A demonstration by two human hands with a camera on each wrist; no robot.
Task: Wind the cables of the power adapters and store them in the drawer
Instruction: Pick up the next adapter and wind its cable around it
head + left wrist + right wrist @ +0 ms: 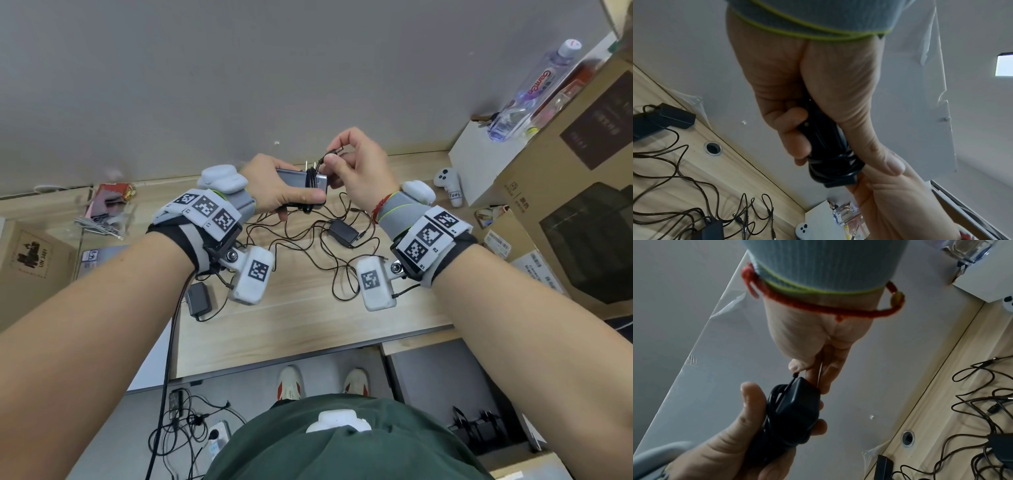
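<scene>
Left hand [284,186] grips black power adapter [301,181] above wooden desk [291,318], cable [311,178] wound round its body. Right hand [359,171] pinches cable's barrel plug [333,151] between thumb and forefinger. Two more adapters [343,233] lie on desk among loose cables.

Both forearms reach forward, hands raised and nearly meeting. The left hand [281,186] wraps fingers and thumb in a grip; the right hand [359,171] pinches with thumb and forefinger, remaining fingers curled.
</scene>
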